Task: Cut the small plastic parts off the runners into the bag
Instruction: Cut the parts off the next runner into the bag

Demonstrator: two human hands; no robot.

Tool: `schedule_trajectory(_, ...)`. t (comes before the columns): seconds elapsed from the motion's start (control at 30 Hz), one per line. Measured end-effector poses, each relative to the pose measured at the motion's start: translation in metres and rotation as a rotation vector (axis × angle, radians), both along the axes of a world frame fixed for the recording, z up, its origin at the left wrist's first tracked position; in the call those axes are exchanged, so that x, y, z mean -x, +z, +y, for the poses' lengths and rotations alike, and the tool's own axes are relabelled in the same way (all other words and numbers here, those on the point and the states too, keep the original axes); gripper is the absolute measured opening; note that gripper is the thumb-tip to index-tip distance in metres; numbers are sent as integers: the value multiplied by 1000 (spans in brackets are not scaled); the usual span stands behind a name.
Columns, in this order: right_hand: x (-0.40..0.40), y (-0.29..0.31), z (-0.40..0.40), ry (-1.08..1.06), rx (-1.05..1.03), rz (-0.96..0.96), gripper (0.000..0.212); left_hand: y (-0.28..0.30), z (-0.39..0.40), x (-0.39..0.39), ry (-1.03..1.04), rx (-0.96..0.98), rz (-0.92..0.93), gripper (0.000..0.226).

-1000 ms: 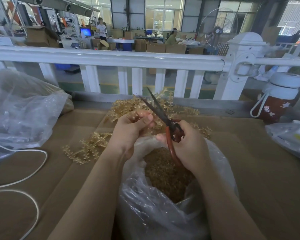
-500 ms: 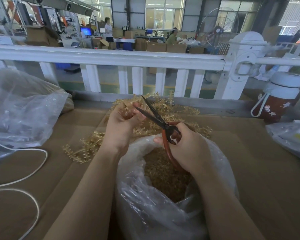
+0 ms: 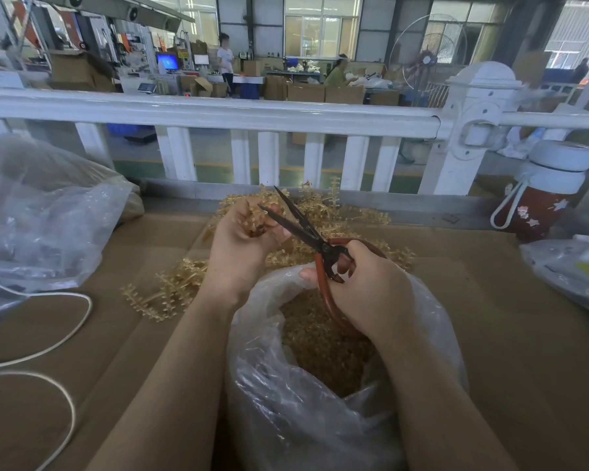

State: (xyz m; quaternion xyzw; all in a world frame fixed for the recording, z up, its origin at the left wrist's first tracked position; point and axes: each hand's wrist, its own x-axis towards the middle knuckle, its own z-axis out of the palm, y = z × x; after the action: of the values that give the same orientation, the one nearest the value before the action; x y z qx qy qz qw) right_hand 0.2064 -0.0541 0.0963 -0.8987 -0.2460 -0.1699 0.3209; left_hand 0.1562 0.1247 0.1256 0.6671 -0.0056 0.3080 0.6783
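Where runners (image 3: 170,294) sprawl, railing (image 3: 218,112), bottle (image 3: 548,195)

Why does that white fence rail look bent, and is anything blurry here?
Head view: the wide-angle lens bows the white fence rail; daylight blows out the far windows; the black-bladed scissors with red handles stay sharp, while the white-lidded red bottle near the edge looks soft.

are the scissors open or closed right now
Open. The scissors' two dark blades spread in a V, tips apart at the runner held in the left hand; the right hand grips the red handles.
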Motion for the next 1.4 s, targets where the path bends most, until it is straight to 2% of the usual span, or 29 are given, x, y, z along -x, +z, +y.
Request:
schedule_trajectory(0.33, 2, 1, 0, -26, -3, -8, 61, 2, -3, 0, 67, -17, -25, 26)
schedule_trajectory(0.6, 2, 2, 0, -1, 9, -5, 57, 3, -3, 2, 70, -65, -9, 29)
schedule_trajectory(0.73, 1, 1, 1, -3, 10, 4, 63, 4, -4, 3, 77, -87, -16, 32)
schedule_trajectory(0.83, 0, 0, 1, 12, 10, 7, 59, 4, -3, 3, 59, -58, -21, 32)
schedule_trajectory(0.93, -2, -1, 1, 30, 19, 41, 66, 4, -2, 3, 37, -58, -19, 29)
schedule_trajectory(1.17, 1, 3, 0, 46, 31, 50, 65, 2, 4, 3, -39, -75, -7, 28)
schedule_trajectory(1.4, 1, 1, -2, -2, 29, -8, 61, 0, 13, 1, 15, 105, 99, 18)
